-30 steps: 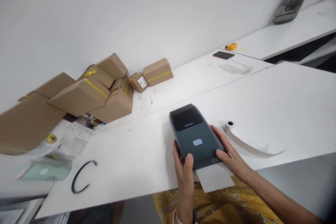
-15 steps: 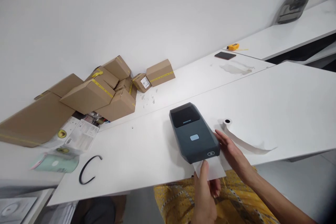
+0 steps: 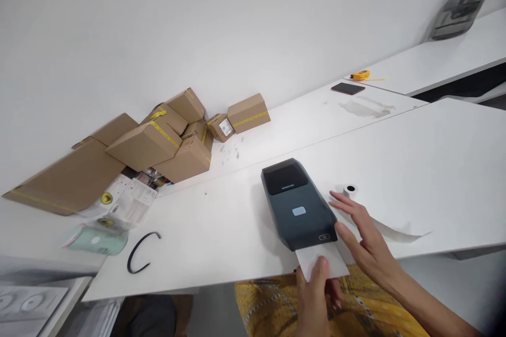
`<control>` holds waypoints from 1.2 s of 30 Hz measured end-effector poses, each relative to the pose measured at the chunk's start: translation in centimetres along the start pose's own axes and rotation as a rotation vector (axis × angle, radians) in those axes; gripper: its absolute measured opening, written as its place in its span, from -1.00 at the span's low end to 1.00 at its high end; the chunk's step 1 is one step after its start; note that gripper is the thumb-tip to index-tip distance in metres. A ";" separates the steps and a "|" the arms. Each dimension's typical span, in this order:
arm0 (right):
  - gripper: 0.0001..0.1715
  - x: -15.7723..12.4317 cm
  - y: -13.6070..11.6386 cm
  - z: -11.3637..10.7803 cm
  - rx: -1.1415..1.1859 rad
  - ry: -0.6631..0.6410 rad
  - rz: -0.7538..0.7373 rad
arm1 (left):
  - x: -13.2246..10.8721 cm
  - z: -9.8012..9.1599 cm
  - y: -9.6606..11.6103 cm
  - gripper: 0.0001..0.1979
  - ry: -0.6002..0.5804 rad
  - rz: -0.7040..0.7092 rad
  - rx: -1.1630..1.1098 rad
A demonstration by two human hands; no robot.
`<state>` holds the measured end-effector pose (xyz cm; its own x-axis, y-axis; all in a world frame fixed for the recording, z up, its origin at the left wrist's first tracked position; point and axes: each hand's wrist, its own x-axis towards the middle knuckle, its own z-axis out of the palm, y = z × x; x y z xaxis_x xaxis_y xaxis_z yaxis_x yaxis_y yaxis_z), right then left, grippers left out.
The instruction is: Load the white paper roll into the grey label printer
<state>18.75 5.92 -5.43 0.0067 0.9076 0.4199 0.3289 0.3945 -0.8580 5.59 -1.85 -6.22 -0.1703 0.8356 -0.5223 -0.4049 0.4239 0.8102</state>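
A dark blue-grey, box-shaped device with a glossy black window and a pale blue button (image 3: 294,201) lay close to the front edge of the white worktop (image 3: 225,226), with a flat white paper sheet (image 3: 334,260) reaching out from its near end and past that edge, over the yellow patterned cloth (image 3: 272,305) below. The left hand (image 3: 313,295) held the sheet in a pinch, thumb on top and the other fingers partly hidden underneath. The right hand (image 3: 367,242) was spread wide and gripped nothing, its thumb tip at the device's near right corner; whether it touched the casing could not be told. The main risk seemed to lie in that one-sided hold: a hard or slanted tug on the sheet might have torn or creased it, or, if the paper was fast inside the device, dragged the device toward the front edge with no firm grip to brace it. A second hazard sat beside the right hand: the small white paper roll with a black core (image 3: 350,190), whose loose white paper strip (image 3: 401,234) trailed toward the worktop's right side, passing behind the fingers. A sideways sweep there could have knocked the roll over or snagged the strip. The thin black curved band (image 3: 136,253), near the worktop's front left corner, lay well apart from both hands and looked unlikely to interfere.
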 end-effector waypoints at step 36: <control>-0.25 0.2 0.4 1.1 0.231 -0.185 0.240 | 0.7 -1.5 4.9 -0.37 0.142 0.606 0.288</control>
<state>17.85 6.40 -6.05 -0.1194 0.9804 0.1567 0.1170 0.1707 -0.9784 2.17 0.31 -3.07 -0.4160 0.9088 0.0320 0.0509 -0.0119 0.9986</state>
